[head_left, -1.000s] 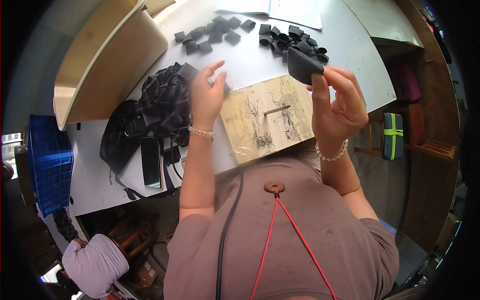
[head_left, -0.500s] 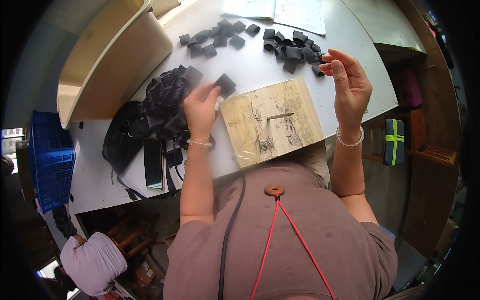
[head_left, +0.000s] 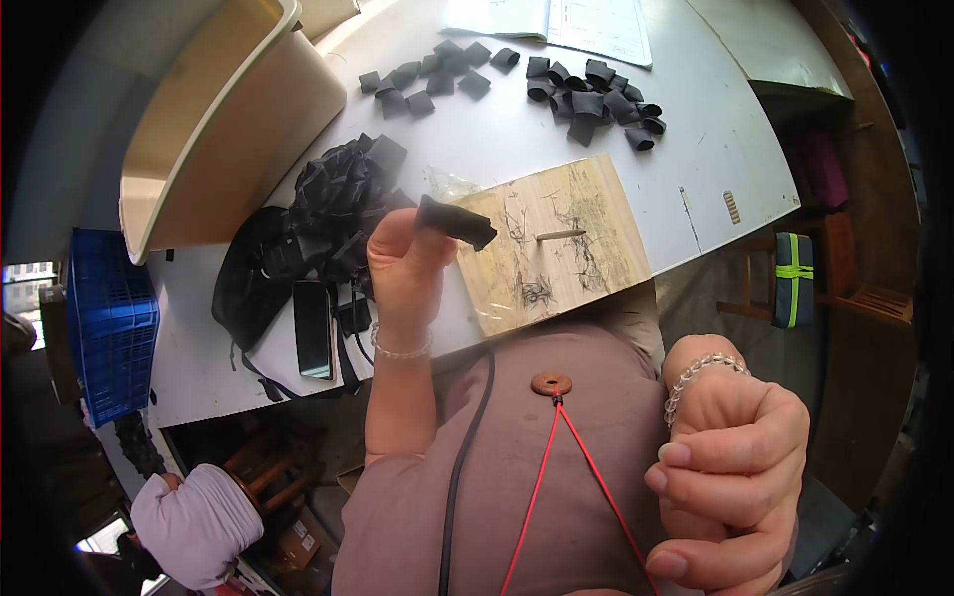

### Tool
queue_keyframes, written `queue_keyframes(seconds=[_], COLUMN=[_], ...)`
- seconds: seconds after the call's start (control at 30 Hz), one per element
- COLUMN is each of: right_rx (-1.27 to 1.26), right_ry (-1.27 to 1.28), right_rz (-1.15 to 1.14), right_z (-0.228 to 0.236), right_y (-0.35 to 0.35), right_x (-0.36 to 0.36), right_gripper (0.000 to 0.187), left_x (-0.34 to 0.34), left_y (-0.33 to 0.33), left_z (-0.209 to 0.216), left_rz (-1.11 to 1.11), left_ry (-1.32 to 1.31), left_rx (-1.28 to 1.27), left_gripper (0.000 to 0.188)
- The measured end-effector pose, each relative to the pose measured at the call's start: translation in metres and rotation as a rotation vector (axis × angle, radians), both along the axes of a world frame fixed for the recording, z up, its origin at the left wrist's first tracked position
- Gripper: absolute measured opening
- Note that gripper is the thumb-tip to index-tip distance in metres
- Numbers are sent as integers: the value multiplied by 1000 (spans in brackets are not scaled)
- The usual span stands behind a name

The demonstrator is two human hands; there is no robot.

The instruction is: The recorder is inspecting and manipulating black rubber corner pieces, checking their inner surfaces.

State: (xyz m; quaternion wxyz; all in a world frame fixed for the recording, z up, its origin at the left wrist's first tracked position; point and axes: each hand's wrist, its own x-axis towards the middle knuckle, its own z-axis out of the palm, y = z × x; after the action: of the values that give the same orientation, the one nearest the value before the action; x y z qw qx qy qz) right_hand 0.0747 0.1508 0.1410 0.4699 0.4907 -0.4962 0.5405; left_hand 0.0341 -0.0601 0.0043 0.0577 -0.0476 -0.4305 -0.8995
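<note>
My left hand (head_left: 409,263) is closed, pinching a black fabric loop (head_left: 455,221) over the left edge of a wooden board (head_left: 616,214). The loop is folded nearly flat, its end toward the right. A pointed peg (head_left: 561,235) rises from the middle of the board, with loose dark threads scattered round it. My right hand (head_left: 735,477) is raised close to the camera at the lower right, fingers curled loosely inward. Nothing shows in it. Beside my left hand lies a heap of black fabric pieces (head_left: 343,189).
Folded black loops form two groups, one at the back (head_left: 437,77) and one right of it (head_left: 591,99). An open booklet (head_left: 596,30) lies behind them. On the left are a phone (head_left: 313,333), a black bag (head_left: 243,278), a beige bin (head_left: 238,129) and a blue crate (head_left: 111,318).
My right hand has left the right group of loops and come back toward me, its fingers curling. My left hand has brought the black loop nearer to me, over the board's edge.
</note>
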Motion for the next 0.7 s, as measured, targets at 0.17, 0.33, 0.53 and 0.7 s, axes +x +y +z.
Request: queue_keyframes(seconds=[0.17,0.33,0.53,0.7], right_rx=[554,230,115,81], right_ry=[-978,-1714,-1752,-1707], right_rz=[399,688,643,537], right_z=[-28,-73,-105,-118], right_y=[12,-7,-14,-12], right_x=[-20,-24,-26,-23], right_gripper=[15,19,14,11], left_x=[16,23,40,38], left_y=[9,11,26,11], left_z=[10,19,16,21], left_rz=[317,379,339,-209], left_ry=[321,593,286,-216], left_rx=[-400,-846,-728,-325], left_gripper=[17,16,21,24])
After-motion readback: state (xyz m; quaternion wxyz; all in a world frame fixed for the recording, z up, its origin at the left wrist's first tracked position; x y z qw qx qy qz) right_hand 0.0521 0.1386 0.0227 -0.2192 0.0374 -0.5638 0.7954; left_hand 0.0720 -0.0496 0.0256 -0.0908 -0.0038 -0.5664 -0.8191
